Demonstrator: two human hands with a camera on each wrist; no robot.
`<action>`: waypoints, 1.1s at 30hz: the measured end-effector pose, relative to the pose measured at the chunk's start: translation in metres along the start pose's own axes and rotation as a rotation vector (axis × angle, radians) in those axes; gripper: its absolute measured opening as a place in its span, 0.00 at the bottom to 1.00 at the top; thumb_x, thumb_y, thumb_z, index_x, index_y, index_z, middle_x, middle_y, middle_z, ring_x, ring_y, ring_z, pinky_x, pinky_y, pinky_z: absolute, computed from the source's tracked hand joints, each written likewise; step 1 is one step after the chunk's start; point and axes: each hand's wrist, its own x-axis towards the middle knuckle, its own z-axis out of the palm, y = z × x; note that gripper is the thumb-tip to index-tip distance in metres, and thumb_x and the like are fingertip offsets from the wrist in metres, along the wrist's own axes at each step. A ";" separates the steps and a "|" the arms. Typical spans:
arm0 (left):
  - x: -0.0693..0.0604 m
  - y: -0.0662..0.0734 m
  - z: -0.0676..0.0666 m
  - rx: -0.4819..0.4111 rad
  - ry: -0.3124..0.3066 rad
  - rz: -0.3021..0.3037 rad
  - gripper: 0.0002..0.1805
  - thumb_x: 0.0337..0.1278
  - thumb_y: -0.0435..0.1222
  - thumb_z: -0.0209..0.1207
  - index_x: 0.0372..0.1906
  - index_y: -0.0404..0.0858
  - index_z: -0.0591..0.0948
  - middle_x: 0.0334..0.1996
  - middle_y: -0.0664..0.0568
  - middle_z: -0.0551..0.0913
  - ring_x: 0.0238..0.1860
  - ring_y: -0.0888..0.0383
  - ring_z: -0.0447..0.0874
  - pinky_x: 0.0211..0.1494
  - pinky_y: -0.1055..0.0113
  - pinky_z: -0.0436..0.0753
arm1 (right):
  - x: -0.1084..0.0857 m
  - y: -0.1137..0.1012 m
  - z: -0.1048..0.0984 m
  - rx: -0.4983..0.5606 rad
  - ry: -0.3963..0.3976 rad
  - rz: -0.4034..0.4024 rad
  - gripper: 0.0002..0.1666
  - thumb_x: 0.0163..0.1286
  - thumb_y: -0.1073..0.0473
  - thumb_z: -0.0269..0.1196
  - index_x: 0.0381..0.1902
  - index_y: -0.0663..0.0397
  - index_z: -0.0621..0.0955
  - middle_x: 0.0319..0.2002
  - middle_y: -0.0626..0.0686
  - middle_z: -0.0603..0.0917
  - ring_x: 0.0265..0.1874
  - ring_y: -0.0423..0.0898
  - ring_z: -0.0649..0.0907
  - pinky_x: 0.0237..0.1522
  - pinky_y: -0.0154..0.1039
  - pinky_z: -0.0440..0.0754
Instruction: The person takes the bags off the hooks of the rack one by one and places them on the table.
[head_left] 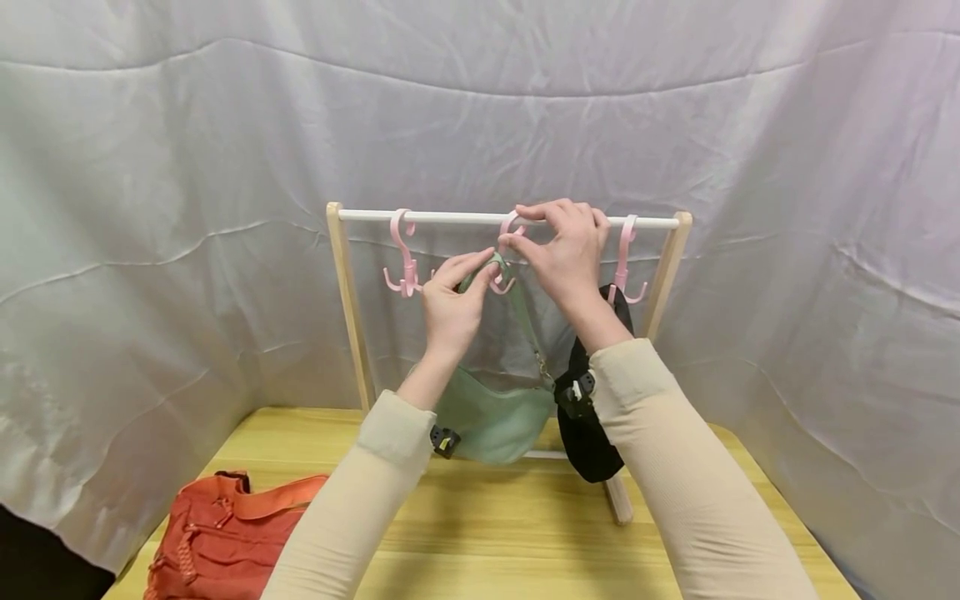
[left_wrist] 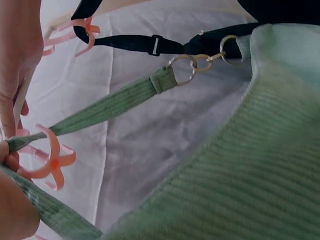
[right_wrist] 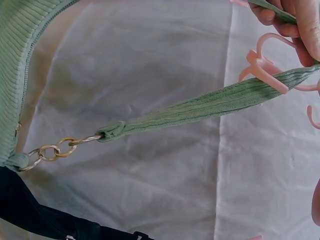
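My left hand (head_left: 452,312) pinches the strap (left_wrist: 112,106) of a green corduroy shoulder bag (head_left: 495,421) beside the middle pink hook (left_wrist: 55,163). The strap passes close to that hook's prongs; whether it rests on one I cannot tell. Below, the bag hangs from the strap, which joins it through gold-coloured rings (right_wrist: 50,152). My right hand (head_left: 572,250) holds the upper part of the same hook between thumb and index finger, up at the white rod (head_left: 457,217).
A black bag (head_left: 588,442) hangs from the right pink hook (head_left: 624,258). Another pink hook (head_left: 405,254) is on the rod's left part. The rack's wooden post (head_left: 351,308) stands on a wooden table (head_left: 480,533). A red bag (head_left: 217,542) lies front left.
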 end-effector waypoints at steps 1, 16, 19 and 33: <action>0.000 0.001 0.001 0.006 0.009 0.007 0.11 0.59 0.29 0.73 0.47 0.34 0.91 0.44 0.42 0.90 0.48 0.52 0.89 0.50 0.72 0.85 | 0.000 0.000 0.000 -0.002 -0.001 0.003 0.27 0.51 0.48 0.83 0.48 0.49 0.91 0.45 0.52 0.89 0.48 0.54 0.80 0.68 0.51 0.59; -0.001 0.006 0.014 -0.004 0.104 -0.013 0.11 0.58 0.28 0.73 0.46 0.33 0.91 0.43 0.43 0.91 0.49 0.53 0.89 0.52 0.66 0.87 | 0.001 -0.001 0.001 0.004 -0.003 0.019 0.26 0.50 0.49 0.83 0.47 0.50 0.91 0.45 0.51 0.90 0.47 0.53 0.80 0.67 0.50 0.60; -0.001 0.008 0.016 -0.007 0.108 -0.016 0.11 0.58 0.28 0.73 0.46 0.33 0.91 0.43 0.43 0.91 0.48 0.53 0.89 0.51 0.62 0.88 | 0.002 -0.001 0.000 0.005 -0.003 0.016 0.26 0.51 0.49 0.83 0.47 0.50 0.91 0.45 0.51 0.90 0.47 0.54 0.80 0.67 0.50 0.60; -0.006 0.007 0.024 -0.059 0.172 -0.132 0.09 0.58 0.30 0.74 0.43 0.33 0.92 0.38 0.44 0.91 0.28 0.66 0.80 0.28 0.78 0.77 | 0.001 -0.001 -0.001 0.004 -0.005 0.022 0.26 0.51 0.48 0.83 0.48 0.49 0.91 0.45 0.51 0.90 0.48 0.54 0.80 0.68 0.50 0.59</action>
